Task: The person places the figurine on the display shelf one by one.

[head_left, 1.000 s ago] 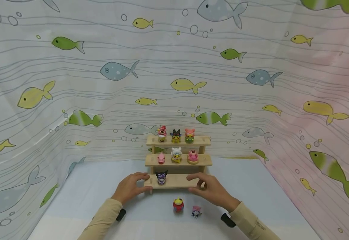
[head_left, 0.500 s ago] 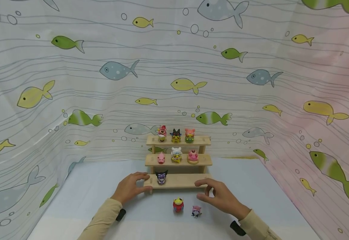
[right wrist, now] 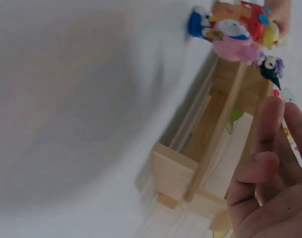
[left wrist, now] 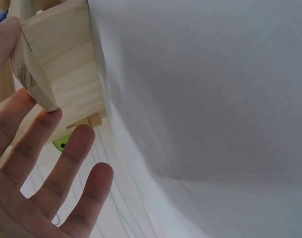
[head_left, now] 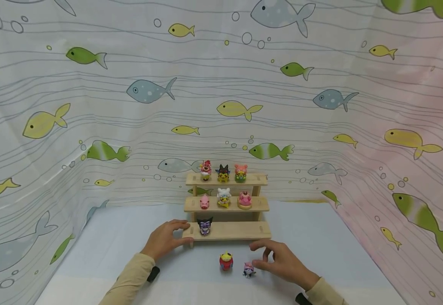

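A three-tier wooden display shelf (head_left: pixel 233 231) stands against the back wall. My left hand (head_left: pixel 164 239) pinches the left end of its lowest step; in the left wrist view the fingertips (left wrist: pixel 52 116) meet the board's end. In front of the shelf, a small figurine in a pink hood (head_left: pixel 248 270) stands on the table, beside a red figurine with a yellow head (head_left: pixel 226 262). My right hand (head_left: pixel 285 263) hovers just right of the pink-hooded figurine, thumb and index finger apart and holding nothing. A black-eared purple figurine (head_left: pixel 205 227) sits at the left of the lowest step.
The middle step holds a pink pig figurine (head_left: pixel 204 202), a white-hooded one (head_left: pixel 224 198) and a pink one on a round base (head_left: pixel 245 199). Three more figurines line the top step (head_left: pixel 256 179). Fish-patterned cloth (head_left: pixel 221 84) surrounds the white table (head_left: pixel 122 228).
My right hand has left the right end of the lowest step and come down and toward me, beside the pink-hooded figurine. The left hand has stayed on the shelf.
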A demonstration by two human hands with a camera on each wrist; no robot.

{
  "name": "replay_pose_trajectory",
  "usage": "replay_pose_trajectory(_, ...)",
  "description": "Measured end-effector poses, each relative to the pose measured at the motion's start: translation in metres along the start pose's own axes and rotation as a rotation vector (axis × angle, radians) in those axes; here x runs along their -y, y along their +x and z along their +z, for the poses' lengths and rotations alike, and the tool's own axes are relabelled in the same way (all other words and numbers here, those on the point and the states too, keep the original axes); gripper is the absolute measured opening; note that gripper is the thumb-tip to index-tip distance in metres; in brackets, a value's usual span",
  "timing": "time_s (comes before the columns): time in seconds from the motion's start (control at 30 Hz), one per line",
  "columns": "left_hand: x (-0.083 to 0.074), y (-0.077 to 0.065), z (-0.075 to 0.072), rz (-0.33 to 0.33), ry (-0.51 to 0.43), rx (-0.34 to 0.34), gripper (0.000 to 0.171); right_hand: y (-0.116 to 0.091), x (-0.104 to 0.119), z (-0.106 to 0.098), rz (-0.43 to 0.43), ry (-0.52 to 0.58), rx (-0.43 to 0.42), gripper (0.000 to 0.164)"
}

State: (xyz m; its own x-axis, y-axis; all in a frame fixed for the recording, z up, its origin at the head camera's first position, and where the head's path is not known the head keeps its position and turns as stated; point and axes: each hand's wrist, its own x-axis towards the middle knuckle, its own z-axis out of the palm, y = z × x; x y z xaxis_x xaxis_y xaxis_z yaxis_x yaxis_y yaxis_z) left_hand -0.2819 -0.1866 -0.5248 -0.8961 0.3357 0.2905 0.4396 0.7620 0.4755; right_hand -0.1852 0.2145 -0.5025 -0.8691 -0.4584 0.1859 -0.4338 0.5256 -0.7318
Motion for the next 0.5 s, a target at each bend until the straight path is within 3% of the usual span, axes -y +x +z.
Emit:
replay_pose_trajectory(0.23,-0.001,-0.002,-0.001,-0.007,-0.007,0.005,0.057,-0.003,-0.005,0.011,-0.101,0.014,0.06,0.035)
replay_pose_trajectory(0.5,0.0,-0.002,-0.001,-0.022,-0.018,0.009,0.056,-0.003,-0.009,0.021,-0.07,-0.013,0.092,0.036)
